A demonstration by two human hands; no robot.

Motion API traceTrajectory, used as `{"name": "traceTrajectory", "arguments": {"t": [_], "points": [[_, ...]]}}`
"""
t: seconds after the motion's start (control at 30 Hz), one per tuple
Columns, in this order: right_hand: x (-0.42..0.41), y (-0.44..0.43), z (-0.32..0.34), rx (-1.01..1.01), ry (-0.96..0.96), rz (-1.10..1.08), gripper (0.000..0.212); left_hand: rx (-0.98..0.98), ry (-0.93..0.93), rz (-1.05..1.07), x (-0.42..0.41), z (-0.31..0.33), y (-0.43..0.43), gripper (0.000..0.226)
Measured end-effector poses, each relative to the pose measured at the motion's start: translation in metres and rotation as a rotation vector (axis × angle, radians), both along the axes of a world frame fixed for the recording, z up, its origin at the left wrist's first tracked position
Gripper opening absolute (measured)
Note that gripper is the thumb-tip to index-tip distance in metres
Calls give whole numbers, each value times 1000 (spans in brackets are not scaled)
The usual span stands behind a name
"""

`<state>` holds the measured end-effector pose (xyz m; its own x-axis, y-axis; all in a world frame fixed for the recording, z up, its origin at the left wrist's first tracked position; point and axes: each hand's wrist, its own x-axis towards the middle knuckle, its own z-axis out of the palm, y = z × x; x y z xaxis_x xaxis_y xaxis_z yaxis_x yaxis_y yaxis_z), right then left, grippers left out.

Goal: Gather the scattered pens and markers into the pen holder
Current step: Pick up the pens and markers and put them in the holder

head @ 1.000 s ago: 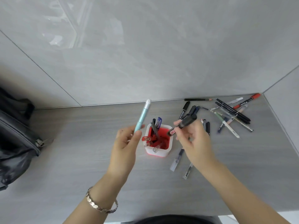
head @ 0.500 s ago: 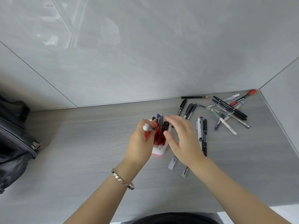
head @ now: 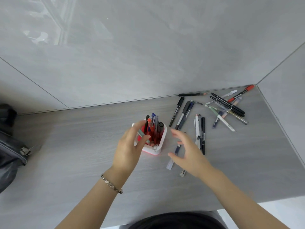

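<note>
The white pen holder point(head: 163, 140) with a red inside stands mid-table with several pens upright in it, among them a black marker point(head: 160, 125). My left hand point(head: 128, 149) is at the holder's left rim, with thumb and fingers around a teal pen point(head: 141, 134) that slants down into the holder. To the right of the holder my right hand point(head: 189, 151) hovers with its fingers spread, holding nothing. Under it lie a clear pen point(head: 170, 165) and a short clear one point(head: 182, 173). More loose pens point(head: 200, 129) lie just beyond my fingers.
Dark markers point(head: 181, 114) lie behind the holder on the right, and a heap of pens point(head: 227, 108) fills the far right corner. A black pencil point(head: 191, 94) rests along the wall. A dark bag point(head: 9, 151) sits at the left edge.
My right hand put the black marker into the holder, let go and drew back to the right. My left hand brought the teal pen down from upright into the holder.
</note>
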<state>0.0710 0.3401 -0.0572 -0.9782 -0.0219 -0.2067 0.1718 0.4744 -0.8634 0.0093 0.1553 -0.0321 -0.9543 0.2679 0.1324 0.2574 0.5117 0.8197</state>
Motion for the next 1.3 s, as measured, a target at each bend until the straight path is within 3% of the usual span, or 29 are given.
{"name": "traceTrajectory", "arguments": {"t": [0.13,0.27,0.33,0.4,0.5,0.6,0.7,0.9,1.13,1.2,1.3], "points": [[15,40,-15,338,106,54,47,-154,129,-193,8,-23,-8,20],[24,57,-28,682,244,452,77,-117,114,-250,12,-22,-17,33],[21,52,-34,836,267,590,89,-63,61,-267,7,-11,-20,54],[15,43,-40,925,347,684,81,-122,-53,-302,-6,-1,-19,95],[5,28,-42,980,395,824,52,-326,-253,-351,-29,9,-15,128],[-4,22,-48,1046,433,870,43,-468,-272,-419,-39,10,-7,126],[-11,25,-46,1023,485,805,42,-413,-258,-354,-36,3,-2,122],[-17,52,-21,790,564,603,43,-280,-234,-237,-22,-6,-1,120],[-20,40,-34,851,390,697,53,-299,-200,-170,-14,-1,4,112],[-25,28,-41,865,309,718,50,-306,-183,-153,-11,0,3,111],[-34,14,-46,954,343,743,38,-290,-179,-116,-7,1,0,110]]}}
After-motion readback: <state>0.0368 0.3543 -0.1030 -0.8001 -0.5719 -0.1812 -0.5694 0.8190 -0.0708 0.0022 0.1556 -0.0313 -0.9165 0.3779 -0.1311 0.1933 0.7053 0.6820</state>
